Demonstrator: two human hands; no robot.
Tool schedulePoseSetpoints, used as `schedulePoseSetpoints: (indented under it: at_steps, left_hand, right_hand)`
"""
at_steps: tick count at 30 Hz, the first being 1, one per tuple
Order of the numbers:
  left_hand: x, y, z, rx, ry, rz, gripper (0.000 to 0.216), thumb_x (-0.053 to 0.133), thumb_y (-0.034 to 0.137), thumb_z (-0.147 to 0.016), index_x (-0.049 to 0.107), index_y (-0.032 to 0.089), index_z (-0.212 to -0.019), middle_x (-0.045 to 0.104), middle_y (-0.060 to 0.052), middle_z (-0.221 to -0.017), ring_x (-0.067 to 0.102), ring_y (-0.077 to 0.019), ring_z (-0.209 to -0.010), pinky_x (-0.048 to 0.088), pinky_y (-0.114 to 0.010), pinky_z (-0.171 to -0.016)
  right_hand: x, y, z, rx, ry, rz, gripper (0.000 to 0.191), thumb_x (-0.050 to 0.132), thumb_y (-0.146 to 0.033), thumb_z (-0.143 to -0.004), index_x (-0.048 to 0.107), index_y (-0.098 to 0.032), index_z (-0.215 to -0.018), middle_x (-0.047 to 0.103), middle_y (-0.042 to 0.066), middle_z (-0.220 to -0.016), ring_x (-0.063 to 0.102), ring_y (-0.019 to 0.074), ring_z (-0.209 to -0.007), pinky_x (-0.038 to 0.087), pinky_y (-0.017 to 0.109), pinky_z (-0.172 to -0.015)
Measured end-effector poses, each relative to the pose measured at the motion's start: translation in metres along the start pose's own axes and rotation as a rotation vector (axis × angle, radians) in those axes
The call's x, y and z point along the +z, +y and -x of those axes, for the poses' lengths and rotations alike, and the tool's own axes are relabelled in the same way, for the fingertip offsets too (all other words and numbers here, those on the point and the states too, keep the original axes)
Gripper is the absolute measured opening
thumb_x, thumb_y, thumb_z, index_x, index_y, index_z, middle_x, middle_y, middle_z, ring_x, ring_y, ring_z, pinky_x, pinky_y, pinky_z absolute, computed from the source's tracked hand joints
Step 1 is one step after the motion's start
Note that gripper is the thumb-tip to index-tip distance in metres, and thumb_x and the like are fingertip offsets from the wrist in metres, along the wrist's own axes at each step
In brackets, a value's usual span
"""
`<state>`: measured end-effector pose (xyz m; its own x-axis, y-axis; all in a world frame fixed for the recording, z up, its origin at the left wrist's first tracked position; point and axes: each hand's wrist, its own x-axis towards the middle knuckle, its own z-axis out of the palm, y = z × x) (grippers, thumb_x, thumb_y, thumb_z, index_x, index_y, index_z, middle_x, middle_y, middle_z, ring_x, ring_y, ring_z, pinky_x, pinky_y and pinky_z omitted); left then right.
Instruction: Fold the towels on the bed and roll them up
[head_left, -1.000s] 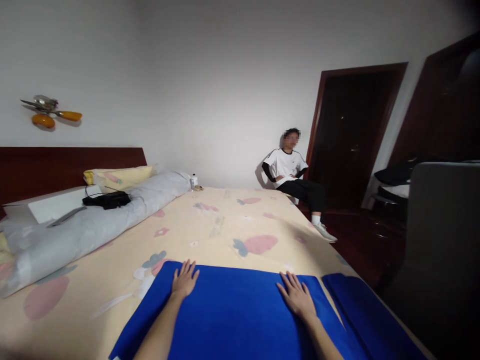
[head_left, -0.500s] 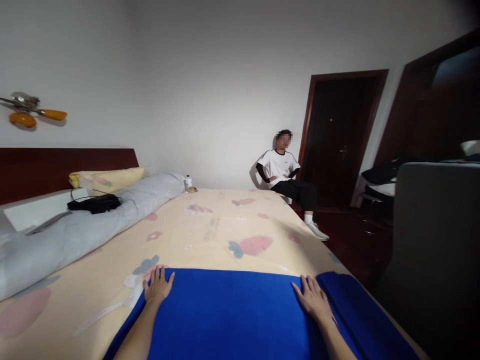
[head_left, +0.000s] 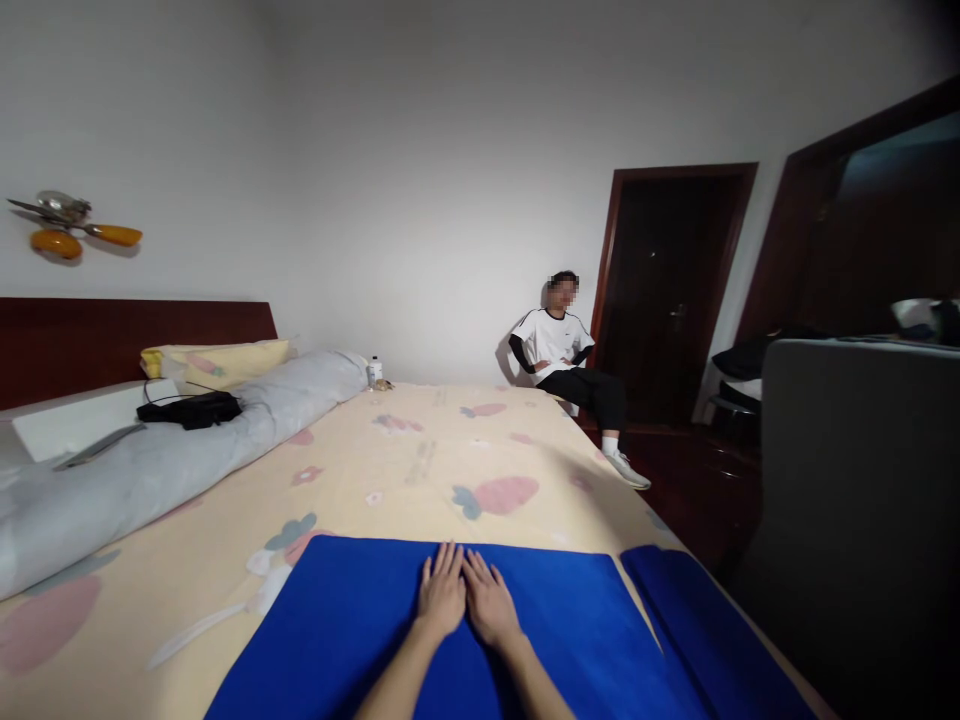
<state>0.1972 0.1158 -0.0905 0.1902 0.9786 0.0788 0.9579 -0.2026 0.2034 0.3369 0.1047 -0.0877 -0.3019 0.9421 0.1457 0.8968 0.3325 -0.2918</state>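
A bright blue cloth (head_left: pixel 337 620) lies spread flat on the near part of a bed with a pale yellow printed sheet (head_left: pixel 420 470). My left hand (head_left: pixel 442 595) and my right hand (head_left: pixel 489 600) rest flat on the cloth's middle near its far edge, side by side and almost touching, fingers stretched out. Neither hand holds anything. A second blue piece (head_left: pixel 705 640) lies to the right, by the bed's edge.
A rolled grey quilt (head_left: pixel 172 460) with a black item (head_left: pixel 191 408) on it runs along the left. A yellow pillow (head_left: pixel 214 360) and a small bottle (head_left: pixel 373 372) sit near the headboard. A person in a white shirt (head_left: pixel 559 345) sits at the far side. A grey chair back (head_left: pixel 862 500) stands right.
Both hands slid inward from the cloth's left and right corners to meet at its middle, palms still flat. The view shifted slightly.
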Motion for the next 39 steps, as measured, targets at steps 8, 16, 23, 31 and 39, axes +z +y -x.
schedulePoseSetpoints:
  at_steps: [8,16,23,31,39]
  left_hand:
    - [-0.023,-0.087,0.008,-0.151,0.017,-0.04,0.06,0.023,0.045,-0.095,0.032,0.024,-0.15,0.023,-0.005,-0.159,0.018,-0.024,-0.147,0.016,-0.054,-0.117]
    - [-0.048,-0.213,0.039,-0.533,0.042,-0.104,0.061,0.024,0.052,-0.095,0.026,0.028,-0.151,0.02,-0.004,-0.16,0.015,-0.0281,-0.147,0.015,-0.056,-0.115]
    - [-0.048,-0.119,0.051,-0.401,0.118,-0.193,0.061,0.026,0.045,-0.095,0.025,0.022,-0.152,0.017,-0.009,-0.16,0.014,-0.0314,-0.147,0.012,-0.059,-0.115]
    - [0.021,0.009,0.088,0.055,-0.002,0.082,0.054,0.022,0.041,-0.098,0.025,0.034,-0.151,0.018,0.005,-0.159,0.015,-0.0207,-0.148,0.013,-0.048,-0.12]
    - [-0.033,-0.115,0.162,-0.354,0.0,-0.062,0.063,0.022,0.058,-0.094,0.021,0.032,-0.152,0.016,0.002,-0.16,0.014,-0.0225,-0.148,0.013,-0.052,-0.118]
  right_hand:
    - [-0.028,0.1,0.029,0.341,0.008,0.098,0.066,0.027,-0.056,-0.093,0.032,-0.022,-0.148,0.024,0.007,-0.158,0.017,0.0251,-0.147,0.013,0.05,-0.118]
    - [-0.041,0.196,0.064,0.558,0.043,0.278,0.07,0.029,-0.061,-0.091,0.028,-0.024,-0.15,0.023,0.007,-0.159,0.014,0.0214,-0.147,0.018,0.041,-0.118]
    - [-0.039,0.127,0.058,0.389,0.182,0.386,0.063,0.033,-0.042,-0.094,0.036,-0.006,-0.145,0.028,0.018,-0.154,0.024,0.0286,-0.145,0.015,0.047,-0.119]
    - [0.002,-0.02,0.076,-0.008,-0.031,-0.007,0.054,0.025,-0.044,-0.097,0.032,-0.026,-0.148,0.026,0.002,-0.156,0.022,0.0208,-0.145,0.023,0.045,-0.118]
    - [-0.013,0.099,0.15,0.277,0.128,0.182,0.069,0.033,-0.067,-0.089,0.032,-0.03,-0.147,0.028,0.003,-0.156,0.025,0.026,-0.144,0.024,0.053,-0.116]
